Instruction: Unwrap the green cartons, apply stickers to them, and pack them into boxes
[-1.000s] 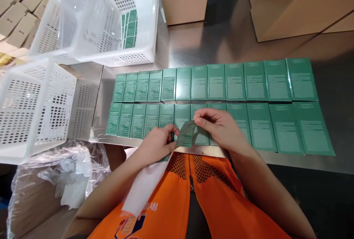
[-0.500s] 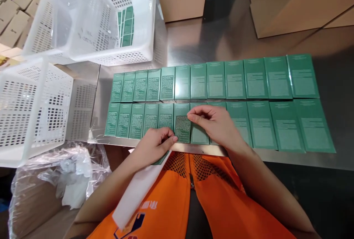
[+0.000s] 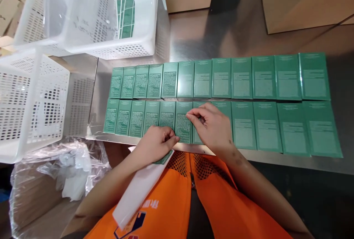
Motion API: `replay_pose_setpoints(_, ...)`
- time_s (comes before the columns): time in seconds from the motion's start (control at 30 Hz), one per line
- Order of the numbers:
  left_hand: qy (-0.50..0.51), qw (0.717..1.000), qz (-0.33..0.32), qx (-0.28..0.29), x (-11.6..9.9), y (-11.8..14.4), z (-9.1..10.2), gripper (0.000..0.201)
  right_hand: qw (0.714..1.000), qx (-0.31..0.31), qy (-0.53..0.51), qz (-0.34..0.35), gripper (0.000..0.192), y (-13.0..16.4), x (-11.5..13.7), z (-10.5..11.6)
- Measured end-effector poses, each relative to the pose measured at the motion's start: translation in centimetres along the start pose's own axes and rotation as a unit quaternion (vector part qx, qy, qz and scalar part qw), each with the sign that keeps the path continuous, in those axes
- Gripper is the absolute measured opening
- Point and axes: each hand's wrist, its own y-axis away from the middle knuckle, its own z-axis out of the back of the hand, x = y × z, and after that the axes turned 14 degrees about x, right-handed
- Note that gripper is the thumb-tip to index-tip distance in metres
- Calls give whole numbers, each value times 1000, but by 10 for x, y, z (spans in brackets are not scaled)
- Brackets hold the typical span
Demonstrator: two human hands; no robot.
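Steel tabletop (image 3: pixel 190 42) stretches beneath two rows of green boxes (image 3: pixel 242 78). My left hand (image 3: pixel 156 141) curls, holding a white sheet (image 3: pixel 142 189), thumb beside a front box's label (image 3: pixel 183 127); my right hand (image 3: pixel 211 126) pinches its fingertips together at that label's upper corner.

The person's left hand (image 3: pixel 158 144) holds white paper (image 3: pixel 139 193) by the edge of the desk (image 3: pixel 190 40). The right hand (image 3: pixel 211 126), fingertips together, nears a label (image 3: pixel 183 126) on a green box (image 3: pixel 184 107).

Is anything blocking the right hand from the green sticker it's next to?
No, nothing that I can see. The right hand is right by the upper right corner of the green sticker, and the left hand is by its lower left side.
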Motion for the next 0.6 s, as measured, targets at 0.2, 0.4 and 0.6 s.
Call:
replay_pose_setpoints(0.2,4,1000,5,-1,0,-1,0,30,1000,-17,16,10,14,0,-1,-3)
replay_pose_setpoints(0.4,-6,1000,22,-9,-5,-3,-2,27,999,-29,31,25,17,2,1,-6)
replay_pose_setpoints(0.6,-50,999,11,-11,-7,-1,1,27,999,-27,21,16,20,2,0,-3)
